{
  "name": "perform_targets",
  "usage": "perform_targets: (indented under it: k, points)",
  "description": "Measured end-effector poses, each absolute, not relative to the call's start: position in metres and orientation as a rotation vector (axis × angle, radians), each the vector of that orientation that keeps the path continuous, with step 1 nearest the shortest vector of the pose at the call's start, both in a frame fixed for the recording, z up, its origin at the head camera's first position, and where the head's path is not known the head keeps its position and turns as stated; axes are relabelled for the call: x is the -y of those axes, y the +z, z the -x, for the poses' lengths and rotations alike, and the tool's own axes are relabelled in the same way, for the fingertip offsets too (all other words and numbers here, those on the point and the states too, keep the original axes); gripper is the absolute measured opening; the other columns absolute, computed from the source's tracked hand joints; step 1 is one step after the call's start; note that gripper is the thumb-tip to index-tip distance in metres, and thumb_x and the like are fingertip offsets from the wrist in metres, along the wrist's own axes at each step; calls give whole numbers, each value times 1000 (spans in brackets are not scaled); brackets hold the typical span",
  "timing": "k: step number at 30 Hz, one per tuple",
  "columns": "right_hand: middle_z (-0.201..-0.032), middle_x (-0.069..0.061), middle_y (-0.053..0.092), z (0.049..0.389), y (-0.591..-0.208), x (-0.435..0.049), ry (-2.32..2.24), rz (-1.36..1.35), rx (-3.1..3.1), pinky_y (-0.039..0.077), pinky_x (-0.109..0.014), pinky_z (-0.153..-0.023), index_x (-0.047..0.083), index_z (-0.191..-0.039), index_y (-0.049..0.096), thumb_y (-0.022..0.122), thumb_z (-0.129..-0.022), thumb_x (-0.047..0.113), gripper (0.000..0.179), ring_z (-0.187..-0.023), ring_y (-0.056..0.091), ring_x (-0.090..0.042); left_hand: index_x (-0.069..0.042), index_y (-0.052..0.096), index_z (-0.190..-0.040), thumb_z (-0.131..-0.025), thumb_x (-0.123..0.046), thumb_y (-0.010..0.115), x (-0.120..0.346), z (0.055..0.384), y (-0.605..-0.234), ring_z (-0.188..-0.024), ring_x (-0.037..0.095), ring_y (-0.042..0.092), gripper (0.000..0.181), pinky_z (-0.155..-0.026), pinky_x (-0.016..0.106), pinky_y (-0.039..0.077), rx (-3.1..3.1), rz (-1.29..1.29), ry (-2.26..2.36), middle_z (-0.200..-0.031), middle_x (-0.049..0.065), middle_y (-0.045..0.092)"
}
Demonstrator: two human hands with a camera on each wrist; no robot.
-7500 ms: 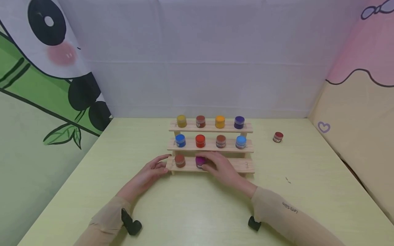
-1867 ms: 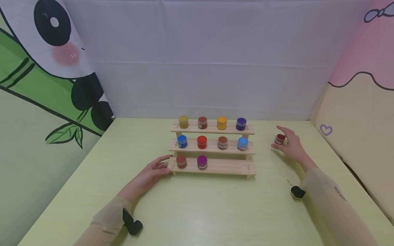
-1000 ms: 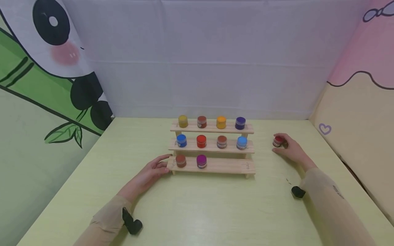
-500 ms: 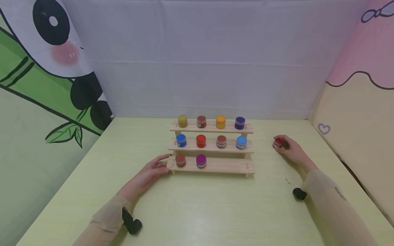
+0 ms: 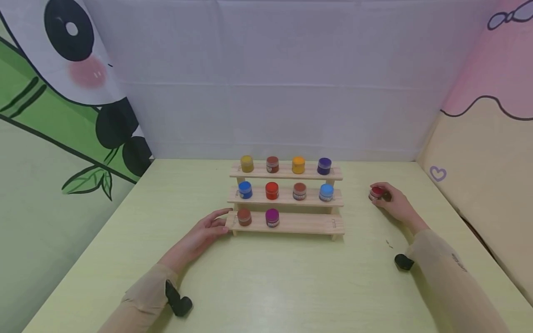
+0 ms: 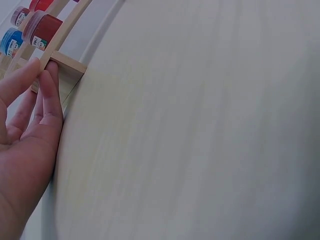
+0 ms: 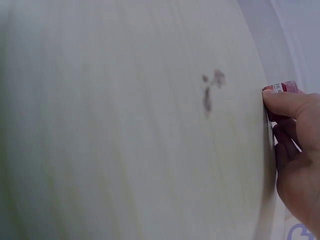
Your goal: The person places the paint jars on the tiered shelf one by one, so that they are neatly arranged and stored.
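Note:
A three-tier wooden rack (image 5: 308,225) stands mid-table with small paint jars on it: a brown jar (image 5: 244,216) and a magenta jar (image 5: 272,217) on the lowest step, several more above. My left hand (image 5: 207,230) lies flat with straight fingers touching the rack's left end (image 6: 55,61). To the right of the rack, my right hand (image 5: 393,202) grips a dark red jar (image 5: 376,193) on the table, fingers curled round it (image 7: 283,88).
The pale yellow-green table (image 5: 266,277) is walled by a white backdrop, a panda-print panel at the left and a pink and cream panel at the right. The right half of the rack's lowest step holds no jars. A small dark mark (image 5: 389,243) sits by my right forearm.
My right hand went from the magenta jar on the lowest step to the dark red jar at the right and closed round it. The left hand has stayed put.

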State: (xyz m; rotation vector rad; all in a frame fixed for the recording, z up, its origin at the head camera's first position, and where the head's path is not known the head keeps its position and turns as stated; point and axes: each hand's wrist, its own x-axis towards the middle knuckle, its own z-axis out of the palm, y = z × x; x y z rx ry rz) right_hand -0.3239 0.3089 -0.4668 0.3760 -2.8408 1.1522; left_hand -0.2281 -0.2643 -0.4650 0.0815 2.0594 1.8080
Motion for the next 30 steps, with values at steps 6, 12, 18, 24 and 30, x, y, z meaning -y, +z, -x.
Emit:
perform_targets:
  k: [6, 12, 18, 24, 30]
  points:
    - [-130, -27, 55, 324, -467, -308, 1156, -355, 2826, 36, -47, -99, 2, -138, 47, 65, -96, 17, 48, -118, 48, -38, -24, 29, -155, -97, -25, 62, 264, 229, -464, -123, 13, 55, 67, -107, 26, 37, -2058, -80, 1803, -140, 7, 54]
    - [-132, -29, 53, 324, -465, -309, 1182, -346, 2828, 34, -55, -102, 2, -140, 46, 64, -96, 16, 49, -122, 47, -42, -25, 29, -155, -97, -26, 62, 264, 230, -464, -124, 14, 55, 67, -110, 30, 36, -2065, -79, 1796, -141, 8, 53]
    - [-131, -28, 55, 323, -466, -308, 1163, -334, 2825, 35, -51, -99, 3, -139, 47, 65, -95, 16, 49, -119, 49, -39, -23, 29, -155, -97, -24, 62, 264, 229, -463, -121, 12, 56, 67, -105, 24, 38, -2062, -92, 1803, -136, 5, 56]
    - [-129, -27, 56, 320, -462, -306, 1129, -321, 2854, 38, -51, -98, 5, -138, 48, 67, -95, 18, 49, -116, 52, -40, -23, 29, -155, -97, -24, 62, 264, 229, -463, -122, 13, 56, 67, -106, 25, 38, -2065, -99, 1795, -136, 6, 56]
    - [-123, -25, 62, 314, -452, -301, 1109, -388, 2908, 44, -50, -98, 4, -135, 53, 71, -91, 13, 48, -113, 59, -41, -22, 28, -155, -97, -26, 61, 264, 229, -463, -125, 16, 55, 67, -111, 31, 35, -2070, -79, 1786, -146, 14, 50]
